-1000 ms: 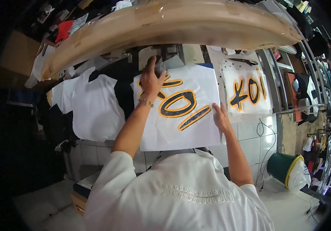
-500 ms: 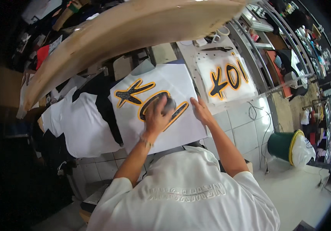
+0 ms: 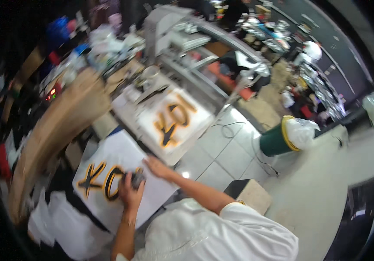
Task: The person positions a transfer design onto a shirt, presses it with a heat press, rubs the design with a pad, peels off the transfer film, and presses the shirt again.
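Observation:
A white sheet (image 3: 104, 156) with large black lettering outlined in orange lies on the work surface in front of me. My left hand (image 3: 131, 193) is closed around a dark, rounded wad (image 3: 137, 179), pressed on the sheet over the lettering; blur hides exactly what the wad is. Part of the lettering is covered by that hand. At the sheet's right edge lies my right hand (image 3: 158, 168), fingers stretched out and holding nothing.
A stack of similar printed sheets (image 3: 176, 119) sits on a pale board to the upper right. White shirts (image 3: 71, 226) lie at the lower left. A large curved tan panel (image 3: 47, 143) arches at the left. Beyond are a metal frame (image 3: 187, 65) and a green bin (image 3: 276, 141) on the tiles.
My view has swung to the right, showing more of the metal frame and floor. My left hand has moved across the lettering toward its right end; my right hand stays at the sheet's edge.

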Demonstrator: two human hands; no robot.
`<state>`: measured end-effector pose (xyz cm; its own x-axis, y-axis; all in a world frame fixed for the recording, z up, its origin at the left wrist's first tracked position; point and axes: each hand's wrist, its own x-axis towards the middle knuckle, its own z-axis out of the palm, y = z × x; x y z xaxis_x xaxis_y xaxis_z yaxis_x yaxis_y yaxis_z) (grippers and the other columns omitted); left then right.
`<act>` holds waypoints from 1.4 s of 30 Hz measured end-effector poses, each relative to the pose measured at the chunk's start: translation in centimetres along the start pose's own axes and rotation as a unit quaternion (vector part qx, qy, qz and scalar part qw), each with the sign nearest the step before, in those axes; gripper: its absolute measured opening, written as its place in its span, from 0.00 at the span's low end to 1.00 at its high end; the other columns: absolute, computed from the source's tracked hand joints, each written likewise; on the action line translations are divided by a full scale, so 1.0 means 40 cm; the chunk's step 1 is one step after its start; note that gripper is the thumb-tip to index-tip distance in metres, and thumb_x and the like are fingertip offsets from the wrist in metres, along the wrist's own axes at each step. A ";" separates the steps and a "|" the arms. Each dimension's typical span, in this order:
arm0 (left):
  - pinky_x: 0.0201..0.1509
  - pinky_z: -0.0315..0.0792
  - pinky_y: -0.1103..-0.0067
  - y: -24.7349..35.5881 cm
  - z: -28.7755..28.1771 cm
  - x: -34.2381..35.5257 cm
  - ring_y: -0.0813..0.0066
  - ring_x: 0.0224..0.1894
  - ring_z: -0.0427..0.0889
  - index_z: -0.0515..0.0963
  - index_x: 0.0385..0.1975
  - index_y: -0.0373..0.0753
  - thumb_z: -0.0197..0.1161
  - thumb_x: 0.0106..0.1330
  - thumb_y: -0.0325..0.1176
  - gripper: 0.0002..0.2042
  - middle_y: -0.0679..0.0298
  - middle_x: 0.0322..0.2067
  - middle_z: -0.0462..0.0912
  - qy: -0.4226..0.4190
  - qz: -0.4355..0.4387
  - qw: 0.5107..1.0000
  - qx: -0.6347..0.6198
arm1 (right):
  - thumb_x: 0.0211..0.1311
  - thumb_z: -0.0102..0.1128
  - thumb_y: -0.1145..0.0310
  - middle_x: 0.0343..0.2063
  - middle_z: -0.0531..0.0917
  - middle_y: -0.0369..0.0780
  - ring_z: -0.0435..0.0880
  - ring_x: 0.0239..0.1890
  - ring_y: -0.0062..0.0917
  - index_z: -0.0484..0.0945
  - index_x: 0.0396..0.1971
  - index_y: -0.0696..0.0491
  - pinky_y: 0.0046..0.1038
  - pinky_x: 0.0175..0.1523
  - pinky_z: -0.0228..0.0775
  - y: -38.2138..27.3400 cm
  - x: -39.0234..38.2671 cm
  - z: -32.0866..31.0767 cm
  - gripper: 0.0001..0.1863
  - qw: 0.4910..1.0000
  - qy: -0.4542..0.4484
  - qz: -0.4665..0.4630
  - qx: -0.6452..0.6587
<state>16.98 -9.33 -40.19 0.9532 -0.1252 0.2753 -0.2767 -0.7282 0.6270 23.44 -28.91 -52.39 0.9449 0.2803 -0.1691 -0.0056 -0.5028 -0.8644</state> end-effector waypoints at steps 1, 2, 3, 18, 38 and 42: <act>0.53 0.74 0.55 -0.031 -0.034 -0.063 0.40 0.48 0.79 0.77 0.51 0.33 0.79 0.51 0.36 0.28 0.44 0.45 0.81 0.001 -0.019 1.000 -0.004 | 0.79 0.38 0.42 0.68 0.65 0.62 0.63 0.73 0.51 0.60 0.72 0.61 0.40 0.77 0.52 -0.073 -0.014 -0.008 0.38 0.998 0.016 0.043 0.038; 0.54 0.74 0.53 -0.063 -0.054 -0.127 0.39 0.49 0.79 0.77 0.52 0.33 0.79 0.51 0.36 0.29 0.43 0.47 0.80 0.003 -0.022 0.999 0.026 | 0.79 0.40 0.42 0.64 0.71 0.63 0.68 0.70 0.53 0.60 0.71 0.60 0.40 0.74 0.57 -0.152 -0.038 -0.029 0.38 0.993 0.034 0.088 0.078; 0.56 0.73 0.53 -0.126 -0.044 -0.174 0.38 0.50 0.78 0.75 0.54 0.32 0.79 0.52 0.36 0.31 0.42 0.49 0.79 0.056 0.071 0.996 0.016 | 0.77 0.40 0.39 0.64 0.71 0.64 0.69 0.69 0.54 0.61 0.70 0.61 0.42 0.73 0.59 -0.169 -0.044 -0.048 0.40 0.992 0.033 0.073 0.099; 0.67 0.69 0.56 -0.369 -0.080 -0.215 0.41 0.61 0.76 0.62 0.68 0.29 0.79 0.49 0.32 0.45 0.39 0.59 0.75 0.071 -0.022 0.995 0.067 | 0.72 0.50 0.39 0.62 0.72 0.64 0.69 0.68 0.53 0.65 0.66 0.68 0.42 0.72 0.60 -0.158 -0.040 -0.073 0.43 0.990 0.085 0.017 0.114; 0.72 0.65 0.66 -0.185 -0.057 0.162 0.49 0.69 0.71 0.63 0.69 0.28 0.79 0.55 0.34 0.42 0.42 0.65 0.72 0.210 0.009 0.975 0.064 | 0.70 0.54 0.38 0.49 0.83 0.63 0.82 0.55 0.55 0.63 0.68 0.64 0.44 0.61 0.72 -0.209 -0.061 -0.082 0.45 0.987 0.093 0.071 0.112; 0.53 0.76 0.58 -0.051 0.009 0.002 0.41 0.49 0.81 0.71 0.58 0.32 0.81 0.53 0.39 0.35 0.44 0.48 0.83 0.088 0.120 0.987 0.063 | 0.70 0.52 0.37 0.51 0.80 0.66 0.81 0.58 0.55 0.61 0.69 0.64 0.42 0.62 0.71 -0.164 -0.050 -0.092 0.46 0.989 0.060 0.097 0.099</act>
<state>17.66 -8.09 -41.71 0.8231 -0.1929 0.5341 -0.4638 -0.7710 0.4364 22.80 -29.17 -44.65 0.9520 0.0889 -0.2930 -0.2427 -0.3645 -0.8990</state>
